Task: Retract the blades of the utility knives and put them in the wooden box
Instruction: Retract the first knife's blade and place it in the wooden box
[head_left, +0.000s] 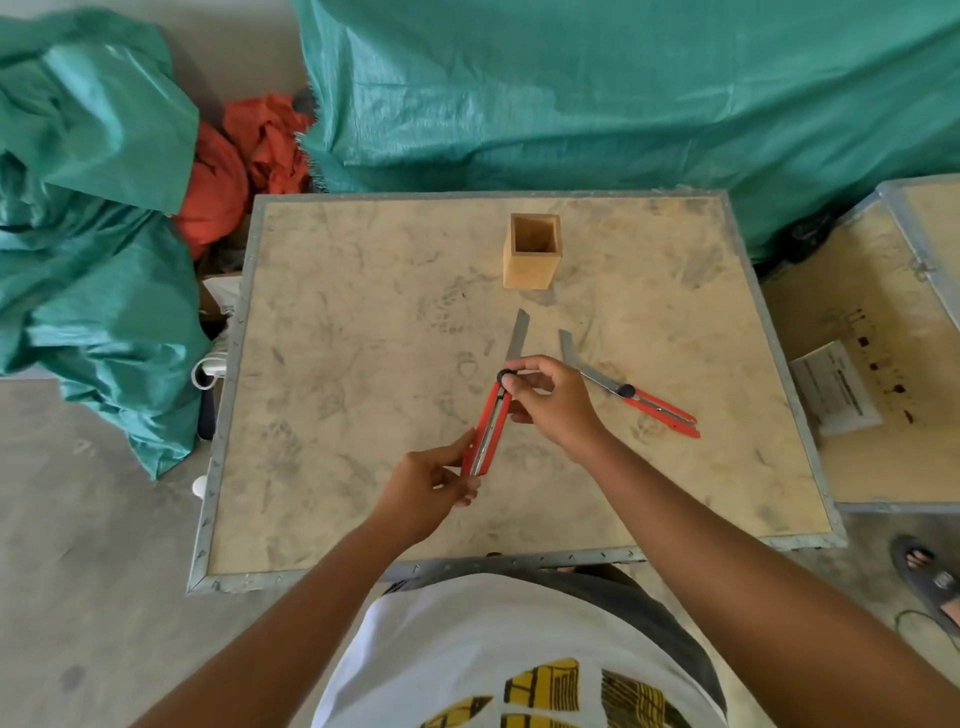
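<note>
A red utility knife with its grey blade fully out is held over the middle of the board. My left hand pinches its tail end. My right hand grips the front of the handle, thumb and finger on the black slider knob. The blade tip points toward the open wooden box, which stands upright at the far middle of the board. A second red utility knife lies flat to the right of my right hand, blade also extended.
The work surface is a plywood board with a metal rim. Green tarpaulin bundles lie behind and to the left. A second board with a paper label sits at the right. A sandalled foot is on the floor.
</note>
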